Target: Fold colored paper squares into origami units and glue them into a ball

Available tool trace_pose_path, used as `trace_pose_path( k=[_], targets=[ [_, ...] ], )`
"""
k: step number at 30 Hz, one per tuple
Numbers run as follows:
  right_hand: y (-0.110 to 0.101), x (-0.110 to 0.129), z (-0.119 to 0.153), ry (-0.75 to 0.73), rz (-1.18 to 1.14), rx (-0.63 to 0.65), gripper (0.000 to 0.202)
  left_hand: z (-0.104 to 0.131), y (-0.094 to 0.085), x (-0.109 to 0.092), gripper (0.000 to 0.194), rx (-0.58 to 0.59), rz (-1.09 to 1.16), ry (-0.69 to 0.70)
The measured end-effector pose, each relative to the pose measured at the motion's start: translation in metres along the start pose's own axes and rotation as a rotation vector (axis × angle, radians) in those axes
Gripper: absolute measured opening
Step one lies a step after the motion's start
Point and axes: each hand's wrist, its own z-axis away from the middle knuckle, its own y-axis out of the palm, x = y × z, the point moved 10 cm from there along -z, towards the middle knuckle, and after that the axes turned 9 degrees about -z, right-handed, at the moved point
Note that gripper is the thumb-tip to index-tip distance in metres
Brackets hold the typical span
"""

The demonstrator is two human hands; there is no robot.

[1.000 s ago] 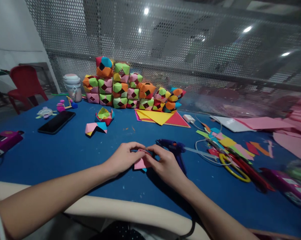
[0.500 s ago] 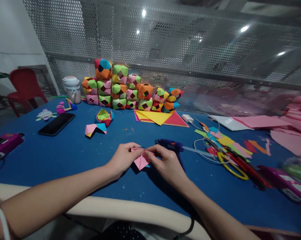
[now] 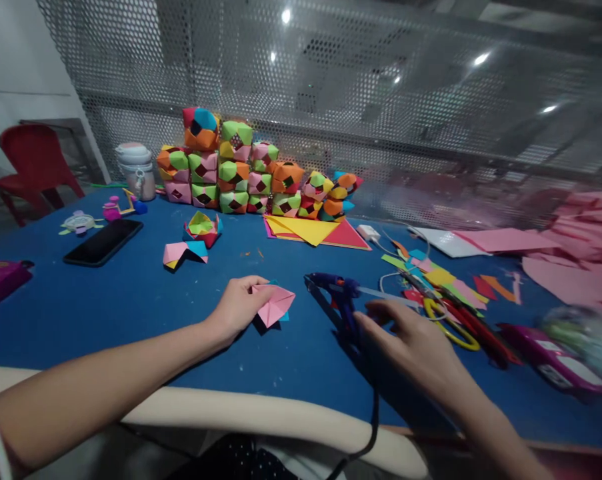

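Note:
A folded pink paper piece [image 3: 275, 305] with blue paper showing behind it is pinched between the thumb and fingers of my left hand [image 3: 238, 308], just above the blue table. My right hand [image 3: 405, 333] is beside the handle of a dark blue glue gun [image 3: 341, 288], fingers apart and curved. Its fingertips are very close to the handle; whether they touch I cannot tell. A glue stick [image 3: 388, 295] juts from the back of the gun. Beyond my left hand lie a pink, blue and yellow folded piece [image 3: 185, 253] and a partly built paper shape [image 3: 202, 229].
Stacked folded-paper blocks [image 3: 233, 177] line the back by the mesh screen. Yellow and red sheets [image 3: 313, 230] lie before them. A phone [image 3: 104, 241] and a flask [image 3: 135, 170] are left. Yellow-handled scissors [image 3: 451, 327], paper strips and a purple device [image 3: 551, 360] are right.
My right hand has let go of the pink paper piece and moved right to the glue gun's handle. My left hand still holds the paper. The view has shifted slightly.

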Motion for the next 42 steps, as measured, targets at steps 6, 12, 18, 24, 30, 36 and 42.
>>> trace_pose_path(
  k=[6, 12, 18, 24, 30, 36, 42],
  targets=[
    [0.054, -0.002, -0.025, 0.057, -0.285, 0.221, 0.035, 0.0, 0.005, -0.002, 0.018, 0.022, -0.064, 0.036],
    [0.055, 0.003, -0.022, 0.145, -0.439, 0.15, 0.027, -0.001, 0.004, -0.001, 0.02, 0.03, -0.134, 0.051],
    [0.035, 0.039, -0.001, -0.056, -0.304, 0.046, 0.025, -0.003, 0.005, 0.0, 0.021, 0.029, -0.169, 0.128],
    [0.038, 0.095, 0.018, -0.542, -0.127, 0.078, 0.016, -0.002, 0.007, 0.0, 0.021, 0.037, -0.199, 0.151],
    [0.041, 0.102, 0.016, -0.562, -0.063, 0.089, 0.017, -0.001, 0.007, 0.001, 0.02, 0.046, -0.227, 0.157],
    [0.041, 0.109, 0.016, -0.607, 0.007, 0.094, 0.015, -0.001, 0.006, 0.0, 0.02, 0.034, -0.209, 0.146],
    [0.04, 0.119, 0.002, -0.67, 0.013, 0.111, 0.017, -0.005, -0.004, -0.001, 0.02, 0.01, -0.201, 0.114]
  ],
)
